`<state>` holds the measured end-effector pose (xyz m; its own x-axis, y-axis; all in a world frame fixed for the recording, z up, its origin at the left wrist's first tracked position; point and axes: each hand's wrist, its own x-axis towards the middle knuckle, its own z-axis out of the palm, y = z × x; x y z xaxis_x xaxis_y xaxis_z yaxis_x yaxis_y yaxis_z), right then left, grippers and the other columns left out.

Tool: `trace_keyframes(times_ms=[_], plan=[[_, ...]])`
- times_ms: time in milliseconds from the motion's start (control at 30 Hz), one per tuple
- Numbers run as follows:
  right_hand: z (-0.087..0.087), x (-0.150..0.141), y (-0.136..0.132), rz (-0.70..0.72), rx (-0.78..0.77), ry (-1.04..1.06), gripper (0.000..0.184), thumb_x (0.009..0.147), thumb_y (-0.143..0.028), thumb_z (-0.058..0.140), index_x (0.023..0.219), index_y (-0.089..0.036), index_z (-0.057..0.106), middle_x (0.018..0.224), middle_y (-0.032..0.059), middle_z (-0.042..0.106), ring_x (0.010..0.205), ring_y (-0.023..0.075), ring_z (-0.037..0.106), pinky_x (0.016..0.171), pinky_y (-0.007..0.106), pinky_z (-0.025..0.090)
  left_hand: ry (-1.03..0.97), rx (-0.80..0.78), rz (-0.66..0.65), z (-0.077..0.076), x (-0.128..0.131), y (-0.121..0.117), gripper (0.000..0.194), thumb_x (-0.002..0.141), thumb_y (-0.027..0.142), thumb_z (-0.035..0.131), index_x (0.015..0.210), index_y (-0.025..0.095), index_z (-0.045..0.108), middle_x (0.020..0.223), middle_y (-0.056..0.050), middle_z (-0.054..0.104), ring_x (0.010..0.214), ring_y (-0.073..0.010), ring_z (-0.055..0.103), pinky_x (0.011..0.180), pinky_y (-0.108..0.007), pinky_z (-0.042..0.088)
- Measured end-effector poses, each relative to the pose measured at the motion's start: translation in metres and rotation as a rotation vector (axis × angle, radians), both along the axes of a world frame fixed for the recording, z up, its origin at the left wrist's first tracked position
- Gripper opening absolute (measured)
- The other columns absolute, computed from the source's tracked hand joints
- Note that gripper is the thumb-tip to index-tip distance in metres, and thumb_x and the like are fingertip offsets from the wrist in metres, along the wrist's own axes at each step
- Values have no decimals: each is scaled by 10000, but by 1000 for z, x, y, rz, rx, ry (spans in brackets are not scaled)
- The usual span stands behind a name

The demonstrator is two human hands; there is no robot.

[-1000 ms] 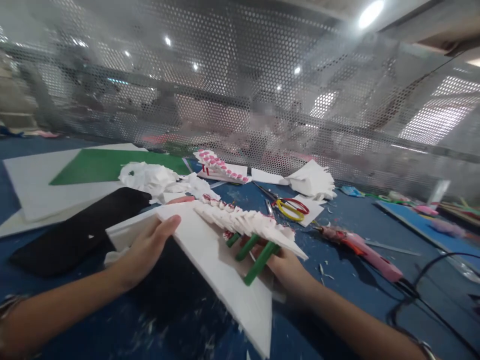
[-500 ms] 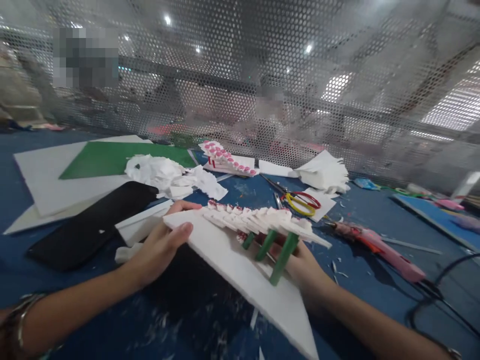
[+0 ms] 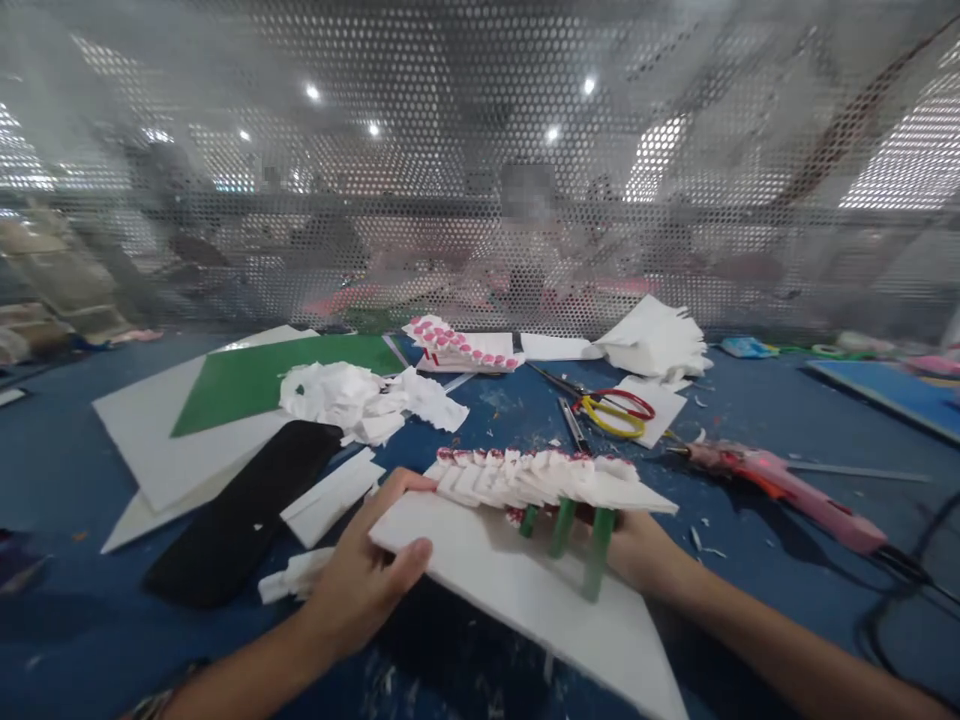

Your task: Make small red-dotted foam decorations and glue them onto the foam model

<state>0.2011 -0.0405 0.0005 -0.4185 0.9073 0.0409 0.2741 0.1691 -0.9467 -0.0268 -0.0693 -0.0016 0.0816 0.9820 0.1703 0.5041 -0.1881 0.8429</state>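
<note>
1. Shifting nearer the tabletop's (image 3: 502, 410) front edge, the white board (image 3: 502, 580) is uncovering more craft knife (image 3: 574, 425).
2. Left hand (image 3: 371, 565) is clasping its corner; right hand (image 3: 637, 545), behind green posts (image 3: 562, 528) with grip hidden, is probably steadying the pleated strip (image 3: 532, 480).
3. Scissors (image 3: 589, 404) and glue gun (image 3: 810, 500) are crowding the tabletop beyond and rightward.

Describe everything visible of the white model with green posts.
The white model has a row of overlapping, paper-like pieces, dark red along the far edge, and three visible green posts below. It runs crosswise above a white board; whether the posts touch the board is unclear. The right hand, partly hidden behind the posts, seems to hold the model.
</note>
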Motion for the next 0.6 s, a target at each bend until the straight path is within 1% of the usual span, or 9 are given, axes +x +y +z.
trace_keyframes(times_ms=[133, 233, 300, 367, 400, 433, 500, 600], plan=[[7, 1, 3, 88, 213, -106, 263, 743, -295, 499, 940, -190, 636, 1049, 52, 624, 973, 209, 570, 904, 342, 410, -14, 79, -34, 1, -2, -2, 413, 651, 497, 425, 933, 200, 481, 860, -22, 564, 779, -218, 509, 697, -293, 395], [9, 7, 8, 118, 324, -195, 277, 755, -288, 473, 955, -190, 638, 1048, 49, 624, 992, 219, 560, 919, 355, 400, 10, 140, -55, 1, -5, -1, 419, 651, 505, 441, 921, 187, 476, 820, -24, 553, 726, -205, 502, 646, -283, 386], [8, 13, 12, 104, 409, -260, 289, 727, -297, 499, 954, -190, 643, 1078, 56, 607, 1033, 248, 530, 947, 381, 371, 25, 191, -78, 1, -6, 1, 415, 637, 507, 477, 894, 181, 479, 774, -18, 541, 691, -195, 496, 627, -275, 382], [9, 21, 16, 88, 492, -291, 304, 686, -303, 545, 958, -206, 641, 1128, 50, 577, 1084, 265, 486, 977, 383, 337, -6, 256, -105, 1, -6, 3, 436, 606, 513, 522, 882, 178, 477, 766, -18, 535, 687, -193, 499, 617, -269, 386], [10, 24, 16, 84, 517, -289, 310, 678, -307, 556, 964, -217, 635, 1132, 45, 574, 1085, 260, 485, 974, 374, 342, -38, 269, -101, 2, -5, 3, 447, 588, 513, 541, 876, 178, 474, 759, -18, 536, 685, -194, 503, 610, -267, 391], [13, 27, 17, 81, 525, -280, 318, 676, -314, 564, 974, -223, 627, 1123, 44, 579, 1073, 252, 495, 963, 368, 357, -76, 263, -92, 3, -4, 3, 456, 573, 514, 554, 871, 180, 469, 757, -20, 541, 686, -197, 512, 601, -266, 398], [22, 32, 16, 85, 480, -248, 325, 683, -332, 565, 984, -217, 608, 1085, 53, 595, 1030, 230, 524, 923, 368, 394, -153, 203, -52, 7, 0, 2, 471, 547, 522, 565, 859, 185, 461, 765, -29, 563, 706, -214, 535, 582, -270, 416], [42, 39, 16, 82, 319, -187, 341, 652, -357, 592, 948, -190, 581, 1027, 65, 607, 968, 210, 550, 862, 376, 426, -214, 101, 68, 15, 5, 2, 494, 512, 554, 548, 834, 189, 460, 844, -64, 598, 807, -263, 556, 583, -294, 444]])
